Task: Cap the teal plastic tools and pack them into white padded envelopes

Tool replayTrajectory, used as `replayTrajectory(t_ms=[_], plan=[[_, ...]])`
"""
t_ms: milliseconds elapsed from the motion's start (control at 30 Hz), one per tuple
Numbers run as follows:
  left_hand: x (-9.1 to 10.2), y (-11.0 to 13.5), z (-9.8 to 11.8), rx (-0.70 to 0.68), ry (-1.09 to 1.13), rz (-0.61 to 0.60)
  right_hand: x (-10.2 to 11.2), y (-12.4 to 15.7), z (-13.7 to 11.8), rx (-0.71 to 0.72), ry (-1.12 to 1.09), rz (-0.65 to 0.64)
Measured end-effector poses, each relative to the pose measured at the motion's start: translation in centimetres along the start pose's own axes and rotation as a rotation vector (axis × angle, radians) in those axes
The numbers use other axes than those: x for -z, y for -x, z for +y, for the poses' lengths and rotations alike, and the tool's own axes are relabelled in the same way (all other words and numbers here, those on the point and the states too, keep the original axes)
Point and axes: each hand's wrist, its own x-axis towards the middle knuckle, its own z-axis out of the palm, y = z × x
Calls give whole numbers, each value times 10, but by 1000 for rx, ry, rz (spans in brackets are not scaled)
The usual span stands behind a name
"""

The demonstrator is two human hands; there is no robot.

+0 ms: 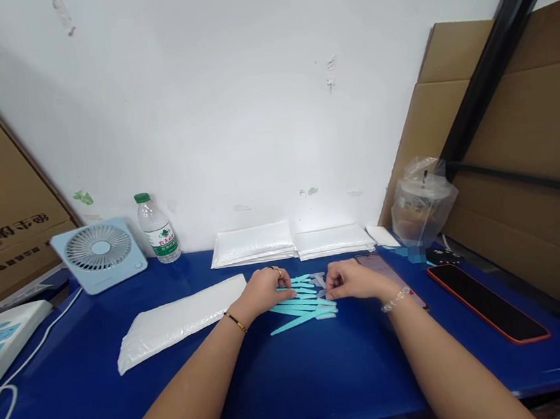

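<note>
Several turquoise tapered plastic sticks (301, 310) lie in a loose, overlapping row on the blue table. Small translucent pieces (317, 279) lie at the far right end of the row. My left hand (268, 287) is at the sticks' left ends, thumb and forefinger closed on one turquoise stick. Opposite it, my right hand (347, 280) is curled with its fingertips pinched by the translucent pieces. Whatever is between those fingertips is too small to make out. Beside my left hand, a white padded envelope (181, 320) lies flat and slanted.
Stacked white padded envelopes (253, 242) lie against the wall. To the left stand a blue fan (102, 255), a water bottle (159, 232) and a power strip (3, 338). On the right are two phones, one red-edged (487, 301), and a bagged drink cup (422, 204).
</note>
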Motion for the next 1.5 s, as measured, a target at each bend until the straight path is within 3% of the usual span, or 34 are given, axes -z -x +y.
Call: replayTrajectory(t_ms=[200, 400, 567, 700, 867, 1000, 1133, 1300, 1400, 1500], plan=[[-5, 2, 8, -87, -33, -87, -3, 1, -14, 30, 112, -85], [4, 1, 6, -47, -86, -41, 1, 0, -8, 47, 87, 55], [9, 0, -1, 80, -81, 25, 5, -1, 0, -12, 10, 165], [8, 3, 5, 31, -41, 17, 8, 6, -9, 15, -27, 56], [8, 11, 22, -103, 24, -161, 6, 10, -24, 75, 52, -183], [5, 12, 26, -115, -5, -222, 3, 8, -21, 92, 32, -174], [7, 8, 18, -74, -63, -136, 5, 6, -11, 98, 7, -55], [10, 2, 3, 38, -135, -11, 8, 2, 0, -24, 7, 119], [9, 1, 2, 52, -116, 3, 8, 4, -4, -18, -3, 107], [8, 4, 9, -2, -69, -12, 3, 7, -15, 27, 42, -18]])
